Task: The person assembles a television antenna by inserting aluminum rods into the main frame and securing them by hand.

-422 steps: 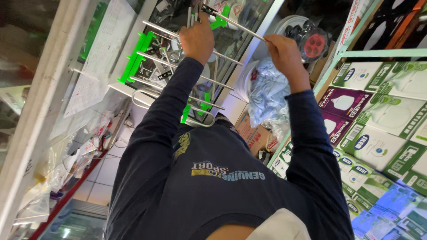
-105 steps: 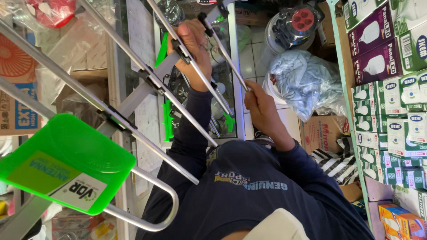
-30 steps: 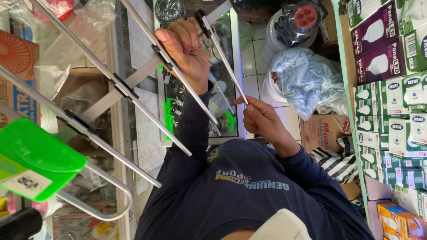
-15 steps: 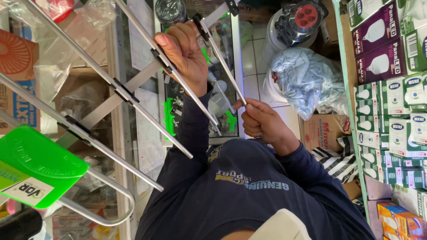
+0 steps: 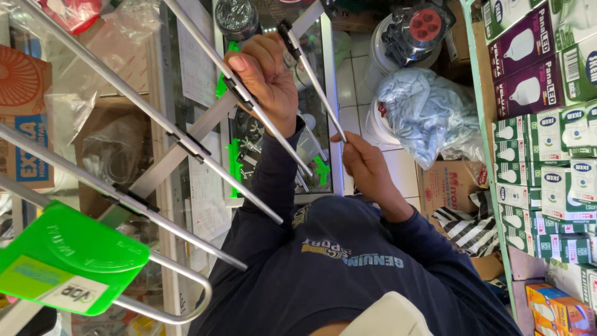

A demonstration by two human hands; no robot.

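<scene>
1. Status: most rods of the antenna (image 5: 186,146) already stand out from its flat boom, clipped in place; this stage looks largely complete.
2. Remaining, in my judgement: the short rod (image 5: 314,81) between my hands does not yet look set.
3. My left hand (image 5: 264,78) is closed around the boom and one long rod.
4. My right hand (image 5: 367,168) pinches the lower tip of the short rod.
5. The green end cap (image 5: 71,258) sits well apart, beyond my left hand.
6. The glass counter (image 5: 333,112) lies behind both hands.
</scene>
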